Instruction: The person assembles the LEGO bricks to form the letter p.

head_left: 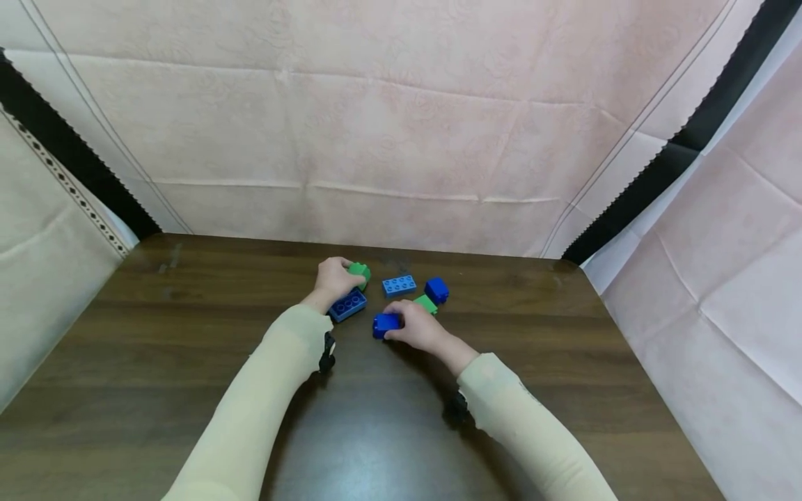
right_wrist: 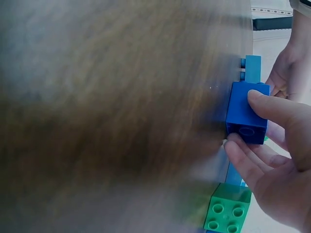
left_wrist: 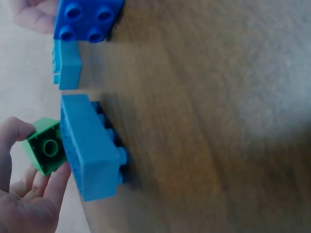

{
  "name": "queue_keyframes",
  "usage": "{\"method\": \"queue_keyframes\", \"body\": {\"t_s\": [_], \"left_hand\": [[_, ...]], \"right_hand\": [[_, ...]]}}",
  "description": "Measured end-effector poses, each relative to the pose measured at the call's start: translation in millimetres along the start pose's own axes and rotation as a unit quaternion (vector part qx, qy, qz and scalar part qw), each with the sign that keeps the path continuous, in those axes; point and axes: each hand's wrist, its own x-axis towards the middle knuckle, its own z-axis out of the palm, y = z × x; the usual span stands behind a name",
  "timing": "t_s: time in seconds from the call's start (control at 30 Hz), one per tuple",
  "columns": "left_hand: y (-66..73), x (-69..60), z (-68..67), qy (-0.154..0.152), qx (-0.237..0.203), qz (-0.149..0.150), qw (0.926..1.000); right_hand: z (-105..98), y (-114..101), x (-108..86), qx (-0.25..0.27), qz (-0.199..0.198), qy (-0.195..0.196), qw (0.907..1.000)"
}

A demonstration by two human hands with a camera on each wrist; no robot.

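Note:
At the far left of the group, my left hand (head_left: 335,282) pinches a green toy building brick (head_left: 360,272) between thumb and fingers. In the left wrist view this green brick (left_wrist: 44,145) shows its hollow underside. A long blue brick (head_left: 347,305) lies just in front of the left hand. My right hand (head_left: 418,325) grips a dark blue brick (head_left: 385,324); the right wrist view shows the thumb on one face of this blue brick (right_wrist: 247,104) and fingers at its other side. Beside the right hand, a second green brick (head_left: 427,304) is partly hidden in the head view.
A light blue long brick (head_left: 399,286) lies behind the hands. Another dark blue brick (head_left: 436,290) sits to the right. All are on a brown wooden table (head_left: 188,362), with a pale curtain (head_left: 376,139) hanging along its back edge.

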Motion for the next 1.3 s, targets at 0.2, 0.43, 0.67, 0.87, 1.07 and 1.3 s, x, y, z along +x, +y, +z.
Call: {"method": "queue_keyframes", "body": {"t_s": [0.2, 0.43, 0.67, 0.87, 1.07, 1.3], "left_hand": [[1.6, -0.2, -8.7, 0.012, -0.028, -0.002, 0.9995], [3.7, -5.7, -19.3, 0.021, -0.045, 0.006, 0.9988], [4.9, -16.0, -28.4, 0.007, -0.054, 0.014, 0.9984], [0.1, -20.6, -32.6, -0.001, -0.061, 0.027, 0.9978], [-7.1, -24.8, -36.7, -0.005, -0.058, 0.038, 0.9976], [-11.1, -35.2, -41.1, -0.025, -0.060, 0.050, 0.9966]], "right_hand": [[-1.2, 0.1, -1.9, 0.003, 0.013, -0.009, 0.9999], [-5.0, -3.7, -7.0, 0.009, 0.010, -0.006, 0.9999], [-7.7, -9.4, -13.6, 0.019, 0.004, -0.005, 0.9998], [-7.6, -8.8, -18.3, 0.023, 0.004, -0.005, 0.9997], [-9.5, -6.9, -21.9, 0.024, 0.006, -0.003, 0.9997], [-11.9, -6.2, -27.6, 0.024, 0.002, 0.001, 0.9997]]}}
